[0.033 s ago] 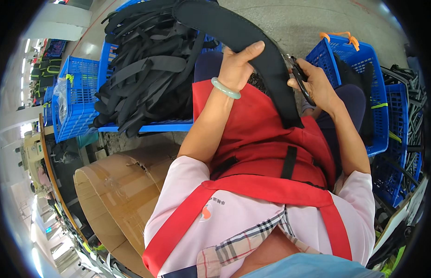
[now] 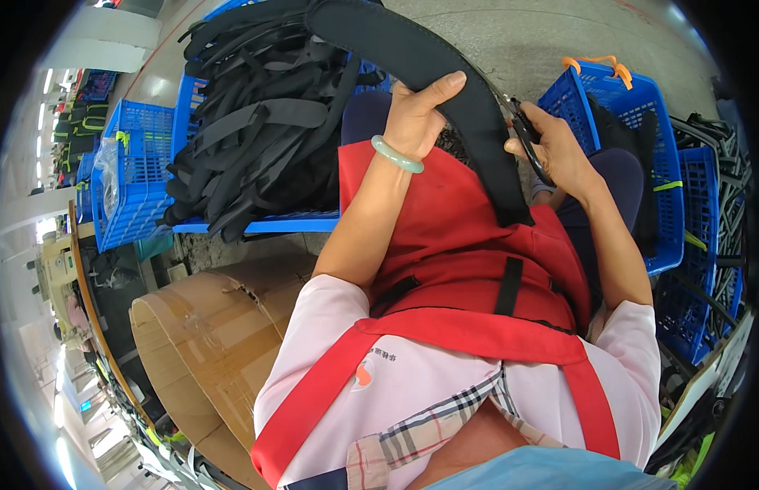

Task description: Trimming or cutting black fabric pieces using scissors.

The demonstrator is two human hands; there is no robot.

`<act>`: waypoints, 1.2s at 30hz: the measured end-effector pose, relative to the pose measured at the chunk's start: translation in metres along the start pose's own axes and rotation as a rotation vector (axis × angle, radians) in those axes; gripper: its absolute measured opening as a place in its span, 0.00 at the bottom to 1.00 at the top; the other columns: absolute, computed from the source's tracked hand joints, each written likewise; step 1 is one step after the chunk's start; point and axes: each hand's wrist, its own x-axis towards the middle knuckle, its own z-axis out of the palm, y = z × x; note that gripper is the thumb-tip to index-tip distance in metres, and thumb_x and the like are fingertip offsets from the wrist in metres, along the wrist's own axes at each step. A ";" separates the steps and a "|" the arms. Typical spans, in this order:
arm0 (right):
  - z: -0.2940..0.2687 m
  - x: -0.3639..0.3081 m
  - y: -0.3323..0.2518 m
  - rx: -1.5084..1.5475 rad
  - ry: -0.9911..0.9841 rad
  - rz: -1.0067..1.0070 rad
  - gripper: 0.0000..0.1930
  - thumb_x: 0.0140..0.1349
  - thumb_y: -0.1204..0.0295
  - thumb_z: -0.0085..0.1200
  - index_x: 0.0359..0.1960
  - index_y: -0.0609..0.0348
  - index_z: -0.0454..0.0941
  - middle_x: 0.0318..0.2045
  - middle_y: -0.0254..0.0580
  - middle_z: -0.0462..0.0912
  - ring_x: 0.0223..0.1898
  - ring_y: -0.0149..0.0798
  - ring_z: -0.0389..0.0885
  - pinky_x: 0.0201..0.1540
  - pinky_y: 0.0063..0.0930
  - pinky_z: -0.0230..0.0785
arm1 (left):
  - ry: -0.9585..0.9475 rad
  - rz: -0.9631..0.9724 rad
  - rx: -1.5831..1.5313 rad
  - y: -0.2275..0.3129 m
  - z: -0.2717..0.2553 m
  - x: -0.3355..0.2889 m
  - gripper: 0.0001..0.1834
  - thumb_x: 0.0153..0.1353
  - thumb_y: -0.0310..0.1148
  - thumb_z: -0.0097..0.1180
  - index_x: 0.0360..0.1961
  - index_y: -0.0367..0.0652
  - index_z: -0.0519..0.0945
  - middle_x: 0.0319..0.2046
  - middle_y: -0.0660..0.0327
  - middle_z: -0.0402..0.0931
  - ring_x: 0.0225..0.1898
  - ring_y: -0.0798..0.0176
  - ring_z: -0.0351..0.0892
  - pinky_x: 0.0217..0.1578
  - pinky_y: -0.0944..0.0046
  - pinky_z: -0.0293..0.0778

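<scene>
A long, curved black padded strap [image 2: 475, 110] stretches from the heaped basket down to my red apron. My left hand [image 2: 418, 114] grips its left side, thumb lying over the top; the other fingers are hidden beneath. In my right hand [image 2: 559, 151] is a pair of scissors [image 2: 524, 135] with black handles, the blades against the strap's right edge. Whether the blades are parted I cannot make out. More black straps [image 2: 257, 122] lie piled in a large blue basket [image 2: 265, 224] at the left.
A smaller blue basket [image 2: 138, 196] stands far left, and a big cardboard box [image 2: 208, 327] is left of my body. On the right, a blue basket with orange ties [image 2: 665, 155] holds dark pieces. Beyond it, another blue basket [image 2: 702, 175] sits beside black strips [image 2: 722, 180].
The scissors have shifted slightly along the strap's right edge, with small movement in my right fingers. My left hand and the strap stay almost in place.
</scene>
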 end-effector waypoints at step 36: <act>0.000 0.003 0.002 0.502 0.423 0.084 0.12 0.60 0.63 0.62 0.25 0.56 0.75 0.16 0.24 0.70 0.18 0.17 0.65 0.20 0.13 0.53 | -0.164 -0.077 0.450 -0.033 0.023 0.003 0.08 0.58 0.26 0.62 0.38 0.36 0.80 0.33 0.64 0.80 0.33 0.72 0.78 0.36 0.71 0.76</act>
